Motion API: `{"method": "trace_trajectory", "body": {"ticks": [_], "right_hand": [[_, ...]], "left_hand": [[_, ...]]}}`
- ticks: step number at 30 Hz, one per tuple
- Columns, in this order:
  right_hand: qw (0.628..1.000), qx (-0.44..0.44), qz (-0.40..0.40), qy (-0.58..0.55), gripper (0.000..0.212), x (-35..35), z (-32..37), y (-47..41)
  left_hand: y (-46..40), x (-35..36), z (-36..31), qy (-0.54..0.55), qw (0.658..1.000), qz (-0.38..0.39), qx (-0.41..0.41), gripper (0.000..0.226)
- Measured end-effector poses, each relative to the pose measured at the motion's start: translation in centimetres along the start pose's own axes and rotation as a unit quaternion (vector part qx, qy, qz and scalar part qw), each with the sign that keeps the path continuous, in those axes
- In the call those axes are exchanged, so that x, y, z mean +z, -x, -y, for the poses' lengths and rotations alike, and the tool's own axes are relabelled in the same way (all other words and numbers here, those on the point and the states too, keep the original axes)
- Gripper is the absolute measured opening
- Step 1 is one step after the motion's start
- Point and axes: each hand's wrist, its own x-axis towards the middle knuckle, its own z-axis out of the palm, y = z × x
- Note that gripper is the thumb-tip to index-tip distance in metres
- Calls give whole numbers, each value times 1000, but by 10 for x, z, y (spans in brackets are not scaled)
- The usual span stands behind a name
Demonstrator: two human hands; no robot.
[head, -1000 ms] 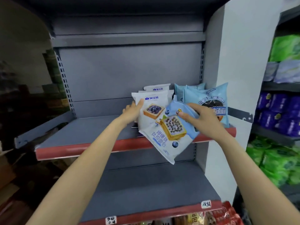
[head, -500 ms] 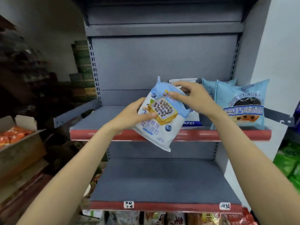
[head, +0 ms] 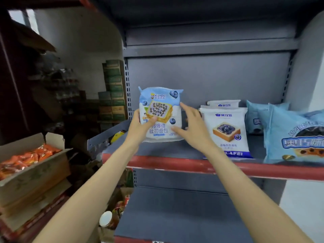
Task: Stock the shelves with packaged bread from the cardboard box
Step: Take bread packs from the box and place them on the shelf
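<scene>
Grey shelving is being stocked: its red-edged shelf already carries white and blue packs at right. Tilted a moment ago, the blueberry bread pack is now being stood upright, gripped by the left hand, steadied by the right hand with fingers spread.

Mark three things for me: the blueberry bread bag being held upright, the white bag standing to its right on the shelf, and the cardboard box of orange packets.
blueberry bread bag (head: 160, 109): head view, on the printed toast picture.
white bag (head: 226, 130): head view, on the toast picture.
cardboard box (head: 35, 178): head view, on its front wall.
</scene>
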Motion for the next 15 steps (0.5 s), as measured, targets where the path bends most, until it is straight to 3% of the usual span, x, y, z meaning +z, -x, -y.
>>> {"method": "trace_trajectory", "body": {"ticks": [5, 8, 12, 15], "right_hand": [[994, 103, 3, 33, 90, 45, -3, -44], [988, 152, -21, 32, 84, 58, -17, -72], [976, 207, -57, 33, 82, 70, -39, -104], [968, 233, -84, 43, 82, 73, -63, -113]], "left_hand": [[-55, 15, 14, 57, 996, 45, -50, 50], [-95, 21, 26, -71, 990, 125, -3, 49], [-138, 34, 48, -368, 925, 89, 28, 45], [-151, 51, 63, -376, 916, 139, 14, 46]]}}
